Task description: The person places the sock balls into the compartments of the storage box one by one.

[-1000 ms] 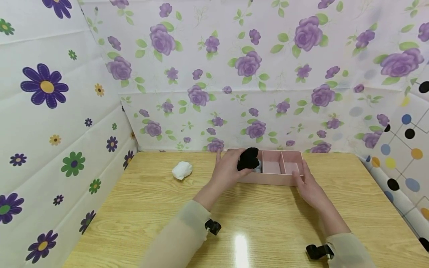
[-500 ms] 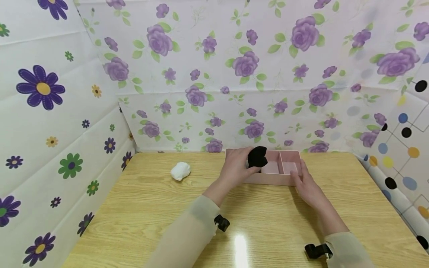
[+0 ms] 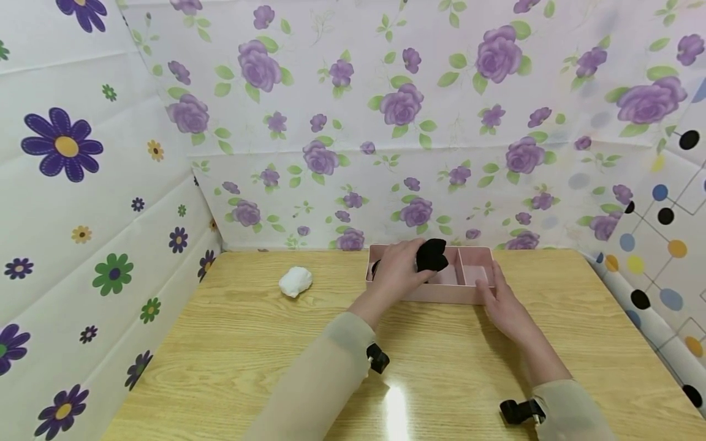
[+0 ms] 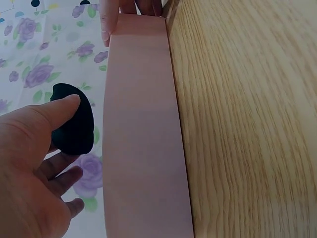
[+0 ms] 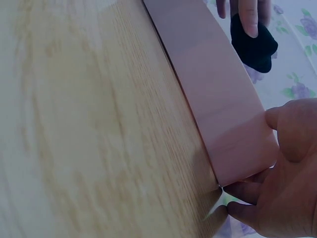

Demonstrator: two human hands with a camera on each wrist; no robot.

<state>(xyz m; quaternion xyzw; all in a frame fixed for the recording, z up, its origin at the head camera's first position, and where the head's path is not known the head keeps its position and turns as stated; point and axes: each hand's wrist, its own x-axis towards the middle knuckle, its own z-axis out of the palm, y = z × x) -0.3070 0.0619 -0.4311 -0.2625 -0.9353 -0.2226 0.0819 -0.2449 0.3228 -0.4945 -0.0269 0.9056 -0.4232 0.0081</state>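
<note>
My left hand [image 3: 398, 271] pinches a soft black bundle that looks like a rolled-up sock [image 3: 432, 255], held over the middle of a pink divided box [image 3: 449, 294]. In the left wrist view, the thumb lies across the black sock [image 4: 74, 126] while the other fingers curl behind and below it. My right hand [image 3: 508, 310] grips the box's right end, with the thumb at the front rim and fingers round the side. Something dark shows in the leftmost compartment; my left hand hides most of that part. The rightmost compartment shows its bare pink floor.
A crumpled white bundle [image 3: 296, 282], perhaps another sock, lies on the wooden table [image 3: 265, 349] left of the box. A flower-printed cloth [image 3: 309, 92] hangs right behind the box, and patterned sheets line both sides.
My left hand has moved to the right along the box with the black sock, uncovering a dark thing in the left compartment. The right hand keeps its grip on the box's end.
</note>
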